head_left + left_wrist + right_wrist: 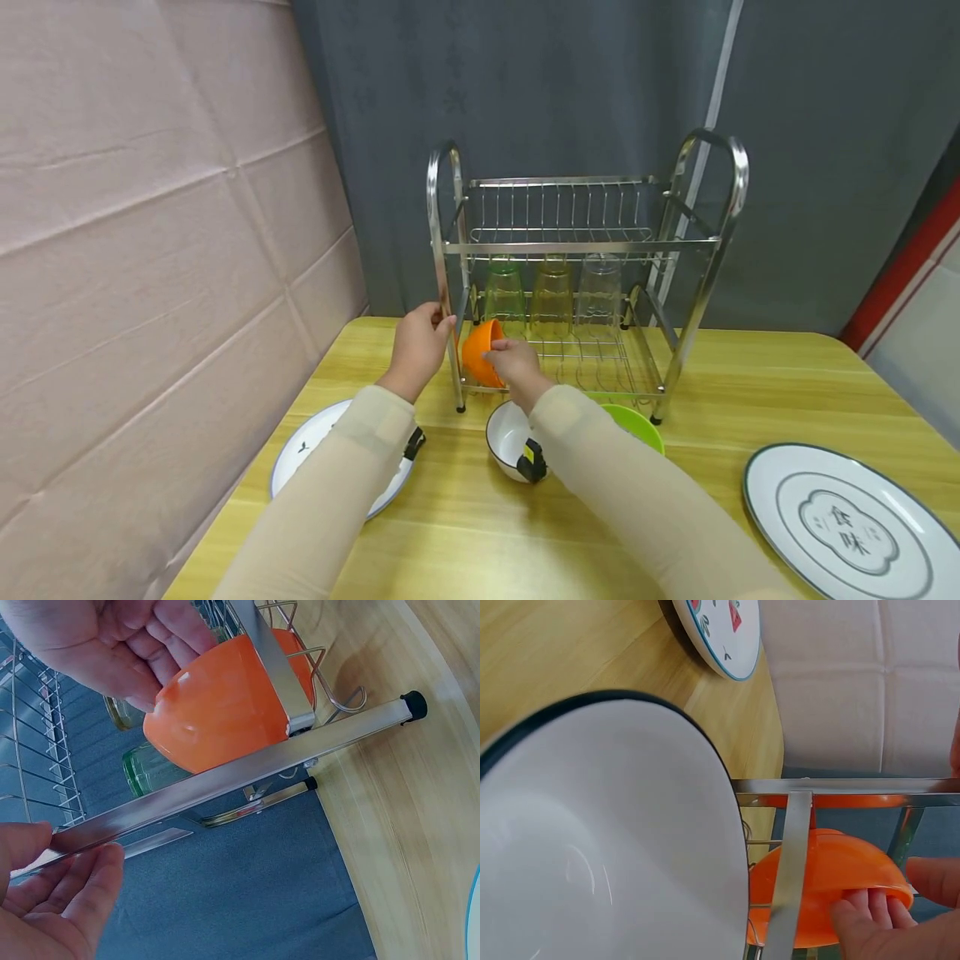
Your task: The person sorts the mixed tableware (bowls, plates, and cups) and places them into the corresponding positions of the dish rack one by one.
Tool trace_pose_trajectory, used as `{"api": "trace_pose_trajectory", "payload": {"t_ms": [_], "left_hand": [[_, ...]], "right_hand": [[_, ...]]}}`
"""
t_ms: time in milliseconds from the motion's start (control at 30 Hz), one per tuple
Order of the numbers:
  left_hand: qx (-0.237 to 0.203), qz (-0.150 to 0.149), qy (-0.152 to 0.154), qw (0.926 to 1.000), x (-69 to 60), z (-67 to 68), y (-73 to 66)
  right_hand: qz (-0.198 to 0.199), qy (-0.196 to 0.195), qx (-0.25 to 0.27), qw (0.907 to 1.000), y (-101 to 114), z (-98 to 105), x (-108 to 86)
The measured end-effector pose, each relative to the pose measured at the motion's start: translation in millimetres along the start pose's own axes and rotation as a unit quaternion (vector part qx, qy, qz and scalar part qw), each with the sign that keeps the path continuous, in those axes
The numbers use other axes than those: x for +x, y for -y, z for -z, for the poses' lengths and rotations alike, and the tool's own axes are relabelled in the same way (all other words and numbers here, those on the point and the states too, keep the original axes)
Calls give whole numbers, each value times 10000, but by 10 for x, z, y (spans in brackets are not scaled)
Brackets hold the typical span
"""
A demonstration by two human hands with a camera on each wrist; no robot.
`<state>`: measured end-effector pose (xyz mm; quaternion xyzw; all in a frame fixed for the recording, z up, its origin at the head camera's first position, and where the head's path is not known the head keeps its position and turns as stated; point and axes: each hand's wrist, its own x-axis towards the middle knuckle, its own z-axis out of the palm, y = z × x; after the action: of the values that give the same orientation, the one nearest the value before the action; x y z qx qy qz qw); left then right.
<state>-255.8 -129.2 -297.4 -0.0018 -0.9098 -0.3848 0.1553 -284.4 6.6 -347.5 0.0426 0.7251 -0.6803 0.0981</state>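
An orange bowl stands tilted on its side at the left end of the rack's lower tier, seen also in the left wrist view. My right hand holds it by the rim, fingers inside the bowl in the right wrist view. My left hand pinches the left upright of the metal rack between thumb and fingers, also in the left wrist view. Behind the bowl, upside-down glasses, green, yellow and clear, stand in a row.
A white bowl and a green bowl sit on the table before the rack. One plate lies left, partly under my left sleeve; another plate lies right. A pink cloth wall borders the left side.
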Motion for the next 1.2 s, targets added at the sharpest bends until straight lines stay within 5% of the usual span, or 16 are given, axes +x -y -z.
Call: {"api": "trace_pose_trajectory", "payload": {"t_ms": [567,1200], "left_hand": [[-138,307,262,9991,-39,-8,68],[42,388,403,9984,-145,-76,193]], "right_hand": [[523,142,-803,9953,98,161,-267],[1301,510,-2713,9523,116,618,-520]]}}
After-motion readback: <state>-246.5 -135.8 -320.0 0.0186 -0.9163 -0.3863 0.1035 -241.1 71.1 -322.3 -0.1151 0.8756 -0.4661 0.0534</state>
